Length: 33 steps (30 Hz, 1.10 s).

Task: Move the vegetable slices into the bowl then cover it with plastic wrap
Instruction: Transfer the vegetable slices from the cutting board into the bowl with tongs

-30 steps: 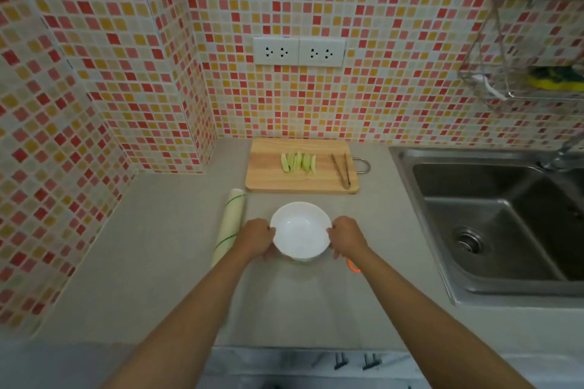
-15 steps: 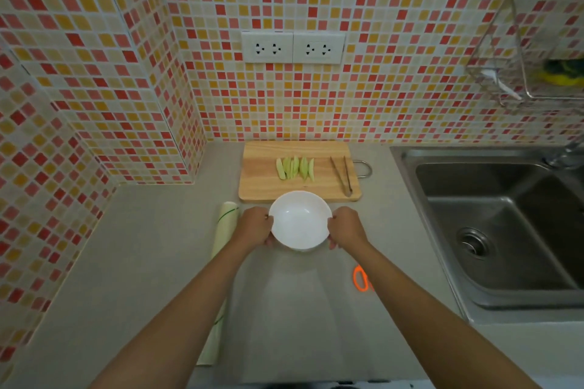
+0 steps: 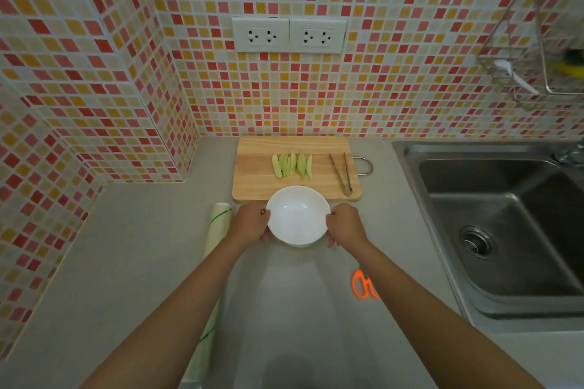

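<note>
An empty white bowl (image 3: 297,216) is gripped from both sides, my left hand (image 3: 251,223) on its left rim and my right hand (image 3: 346,224) on its right rim. Its far edge overlaps the front edge of a wooden cutting board (image 3: 256,181). Several pale green vegetable slices (image 3: 292,165) lie in a row on the middle of the board. Metal tongs (image 3: 340,172) rest on the board's right side. A roll of plastic wrap (image 3: 212,249) lies on the counter left of my left arm, with a clear sheet of it spread under my arms.
Orange-handled scissors (image 3: 363,284) lie on the counter beside my right forearm. A steel sink (image 3: 505,230) takes up the right side. Tiled walls close the back and left; a wire rack (image 3: 537,41) hangs at upper right. Wall sockets (image 3: 289,35) sit above the board.
Both hands have carried the bowl away from me to the cutting board's front edge. The scissors, earlier mostly hidden by my right arm, now show.
</note>
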Each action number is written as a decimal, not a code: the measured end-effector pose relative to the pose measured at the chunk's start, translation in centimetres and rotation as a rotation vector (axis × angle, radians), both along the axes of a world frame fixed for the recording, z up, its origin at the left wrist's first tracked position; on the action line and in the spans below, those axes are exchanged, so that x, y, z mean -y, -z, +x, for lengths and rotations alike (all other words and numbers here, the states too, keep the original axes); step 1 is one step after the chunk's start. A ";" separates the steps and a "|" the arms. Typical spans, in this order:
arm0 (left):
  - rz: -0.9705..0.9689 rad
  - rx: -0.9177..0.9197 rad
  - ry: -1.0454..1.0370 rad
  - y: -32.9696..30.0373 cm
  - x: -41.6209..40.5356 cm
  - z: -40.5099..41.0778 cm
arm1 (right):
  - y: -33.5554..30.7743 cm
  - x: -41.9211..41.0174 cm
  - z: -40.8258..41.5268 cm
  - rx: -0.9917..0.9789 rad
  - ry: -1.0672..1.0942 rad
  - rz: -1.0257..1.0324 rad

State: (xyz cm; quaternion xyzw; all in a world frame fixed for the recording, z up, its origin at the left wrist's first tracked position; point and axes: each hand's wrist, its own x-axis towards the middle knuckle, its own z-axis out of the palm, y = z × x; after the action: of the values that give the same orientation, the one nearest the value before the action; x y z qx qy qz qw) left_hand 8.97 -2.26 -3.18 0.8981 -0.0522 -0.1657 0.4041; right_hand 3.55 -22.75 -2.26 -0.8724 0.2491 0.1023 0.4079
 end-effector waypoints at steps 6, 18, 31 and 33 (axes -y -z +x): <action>-0.049 0.020 -0.010 0.4 -0.1 -0.1 | 0.6 0.7 0.3 0.016 -0.003 -0.002; -0.122 0.018 -0.088 1.4 -0.2 -0.4 | -0.3 5.0 8.3 0.009 -0.018 -0.559; -0.140 0.034 -0.072 1.8 -0.1 -0.5 | 0.0 3.4 10.8 0.004 0.061 -0.305; -0.142 0.034 -0.066 1.7 -0.1 -0.6 | -0.4 2.7 10.6 0.024 0.050 -0.267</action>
State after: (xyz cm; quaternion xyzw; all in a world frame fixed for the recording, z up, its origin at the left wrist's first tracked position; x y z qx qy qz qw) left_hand 8.40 -2.16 -4.88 0.8710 -0.0410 -0.1330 0.4712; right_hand 14.16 -25.41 -1.85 -0.9137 0.2770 0.0476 0.2936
